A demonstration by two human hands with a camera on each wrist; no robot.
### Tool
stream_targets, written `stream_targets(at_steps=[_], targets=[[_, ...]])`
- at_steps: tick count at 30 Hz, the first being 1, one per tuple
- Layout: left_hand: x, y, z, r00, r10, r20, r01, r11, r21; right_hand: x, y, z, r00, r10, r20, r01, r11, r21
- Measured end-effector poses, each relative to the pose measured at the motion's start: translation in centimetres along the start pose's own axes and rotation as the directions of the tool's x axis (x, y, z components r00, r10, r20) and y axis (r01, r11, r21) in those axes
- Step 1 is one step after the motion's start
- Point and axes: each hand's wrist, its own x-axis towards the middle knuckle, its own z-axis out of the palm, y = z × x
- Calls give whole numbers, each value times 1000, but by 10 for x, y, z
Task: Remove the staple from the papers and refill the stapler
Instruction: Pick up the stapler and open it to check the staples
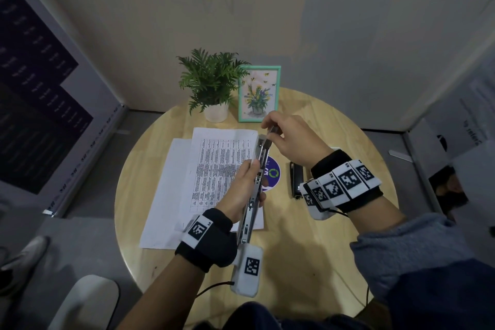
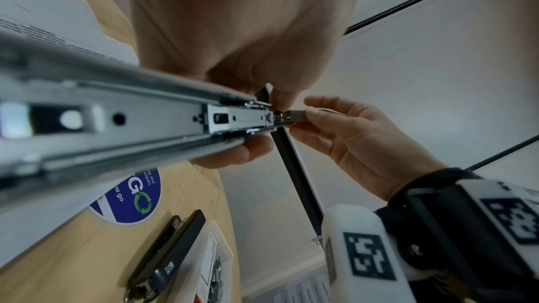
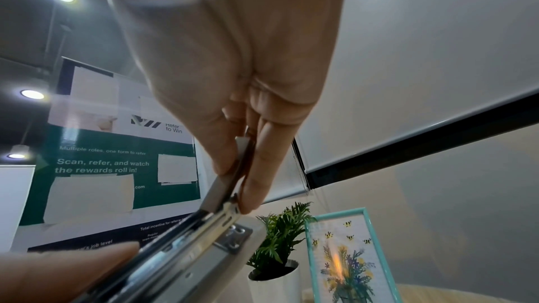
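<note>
A long silver stapler [image 1: 254,185] with its magazine rail [image 2: 131,119] laid bare is held above the table. My left hand [image 1: 241,190] grips it around the middle. My right hand [image 1: 286,136] pinches a strip of staples [image 2: 296,115] between thumb and fingers at the rail's far end, where the strip [image 3: 233,169] meets the metal channel [image 3: 189,250]. Printed papers [image 1: 214,163] lie spread on the round wooden table [image 1: 321,236] under and left of the stapler. No staple in the papers can be made out.
A small black stapler [image 1: 296,179] lies right of a blue round sticker [image 1: 274,171], with a staple box [image 2: 215,269] beside it. A potted plant [image 1: 211,88] and a teal picture frame [image 1: 258,94] stand at the table's far edge. White partition walls surround the table.
</note>
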Motion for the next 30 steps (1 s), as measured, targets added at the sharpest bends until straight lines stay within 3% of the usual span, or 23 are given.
stream_targets(at_steps=[7,15,22,26,30], targets=[[2,-2,1,1000,-1,-4,1,1000,-8,2,2,-4,996,11,88,-8,1000,-30],[2,-3,2,1000,12,-12,-11,1000,13,3,3,1,997,15,79,-10,998,-62],[2,-1,3,1000,9,-18,-9,1000,-27,-2,-1,11,998,11,-61,-11,1000,5],[3,3,4,1000,-5,-14,3,995,-95,-2,-2,13,970,117,-214,-79,981,178],[4,7,4,1000,-28,-11,25,985,-169,-8,-2,23,971,79,-227,-49,989,138]])
